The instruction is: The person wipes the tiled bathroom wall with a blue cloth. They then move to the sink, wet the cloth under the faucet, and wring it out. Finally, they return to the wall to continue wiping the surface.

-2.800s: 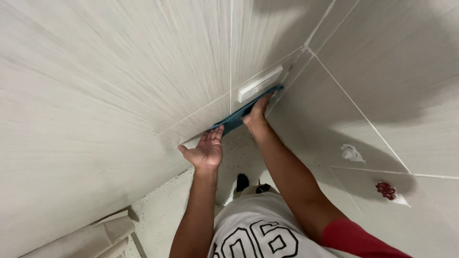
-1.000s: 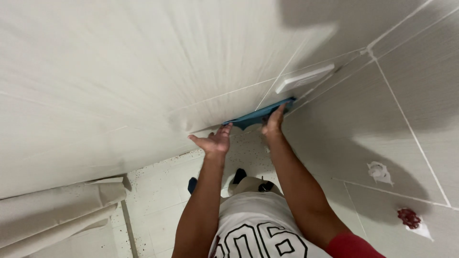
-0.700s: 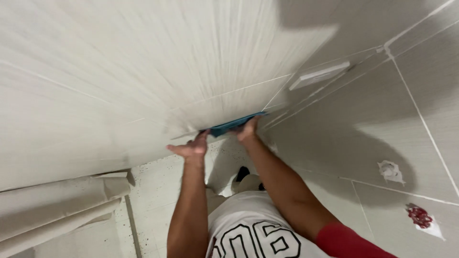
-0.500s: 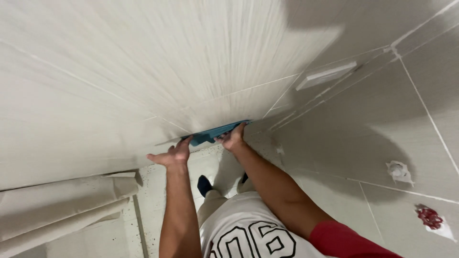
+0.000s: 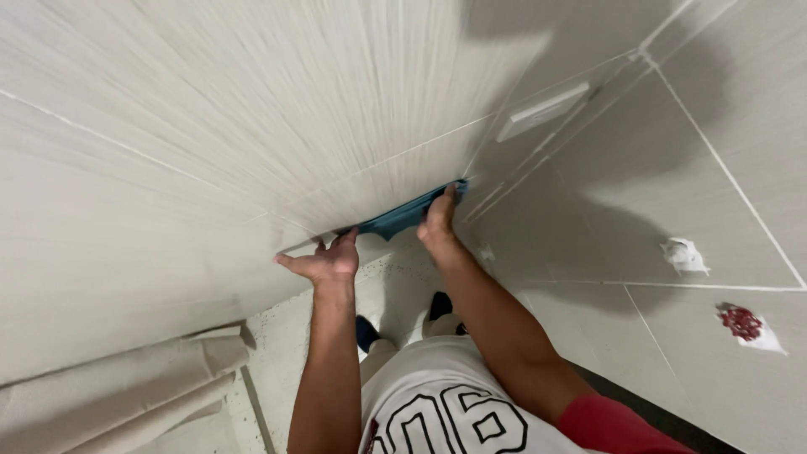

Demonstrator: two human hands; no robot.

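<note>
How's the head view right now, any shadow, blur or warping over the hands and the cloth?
Head view: sharp, no glare; wide-angle lens bends the tile joints; a broad shadow covers the right-hand wall, just past the right hand; the blue cloth and left hand are evenly lit.

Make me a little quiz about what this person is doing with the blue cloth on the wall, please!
1. True or false: the right hand presses the blue cloth against the tiled wall.
2. Which lies on the wall at the far right? A) a red-stained scrap of paper B) a green sponge C) a metal hook
3. Fill in: the left hand rests on the wall with its fingers ____ and holds nothing.

Key:
1. True.
2. A, the red-stained scrap, below a crumpled white scrap.
3. Spread.
</note>
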